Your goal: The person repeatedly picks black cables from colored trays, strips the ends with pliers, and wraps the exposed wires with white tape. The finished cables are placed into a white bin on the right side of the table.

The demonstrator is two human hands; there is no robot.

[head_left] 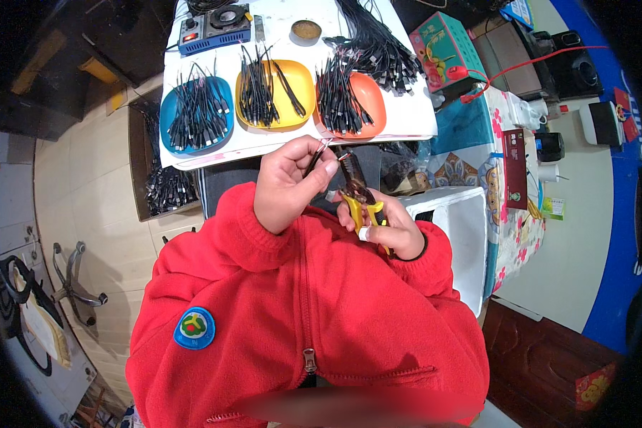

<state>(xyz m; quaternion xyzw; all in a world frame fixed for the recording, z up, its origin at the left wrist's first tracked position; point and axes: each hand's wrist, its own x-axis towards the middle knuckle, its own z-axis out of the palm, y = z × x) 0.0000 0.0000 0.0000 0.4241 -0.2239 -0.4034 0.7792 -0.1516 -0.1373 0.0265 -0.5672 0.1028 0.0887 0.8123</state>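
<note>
Closest to us, on the red jacket [264, 314] around 7 o'clock, is a round blue badge [194, 328] with tiny lettering. Our left hand [292, 178] is pinched narrow on a thin black cable [311, 162], just off the near edge of the white surface [410, 118]. Our right hand [389, 232] is wrapped around yellow-handled pliers [358, 203], tip toward 12; we can't tell if it's touching the cable. From the hands, we've got cables in a blue tray [225, 89] at 10, a yellow tray [299, 75] at 11 and an orange tray [367, 89] at 12. At 3, a maroon box [515, 178] carries small print. Further off, a blue-bodied device [200, 43] sits at 11, a cable pile [385, 57] toward 1, and a green carton [453, 46] with big printed characters at 1.
</note>
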